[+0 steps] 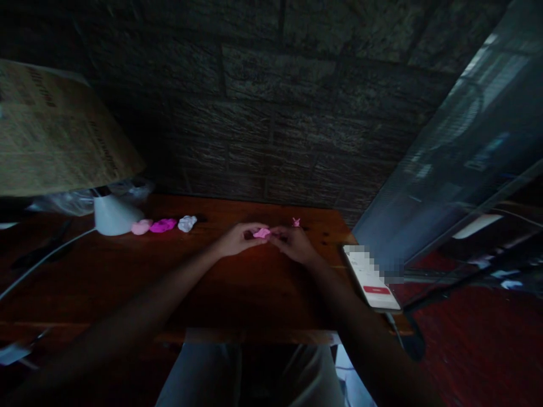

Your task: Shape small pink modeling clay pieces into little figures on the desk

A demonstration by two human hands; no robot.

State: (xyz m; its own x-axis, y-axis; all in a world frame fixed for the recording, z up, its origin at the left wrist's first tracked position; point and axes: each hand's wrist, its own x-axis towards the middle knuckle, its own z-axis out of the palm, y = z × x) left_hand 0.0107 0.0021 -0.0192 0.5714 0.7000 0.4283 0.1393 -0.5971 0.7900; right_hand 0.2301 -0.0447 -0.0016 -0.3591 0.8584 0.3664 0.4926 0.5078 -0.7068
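Between my two hands is a small pink lump of modelling clay (pixel 262 233), held just above the wooden table. My left hand (pixel 237 239) pinches it from the left with thumb and fingers. From the other side, my right hand (pixel 293 244) has its fingertips closed at the lump's right edge. Just beyond the right hand stands a tiny pink figure (pixel 296 222) with thin points sticking up. Off to the left lie three more lumps in a row: pale pink clay (pixel 141 227), magenta clay (pixel 163 225) and white clay (pixel 187 224).
A lamp with a printed shade (pixel 55 130) and white base (pixel 112 216) stands at the left, its cord crossing the wooden table (pixel 199 282). A lit phone (pixel 369 280) lies at the right edge, cable attached. A dark brick wall (pixel 280 113) rises behind.
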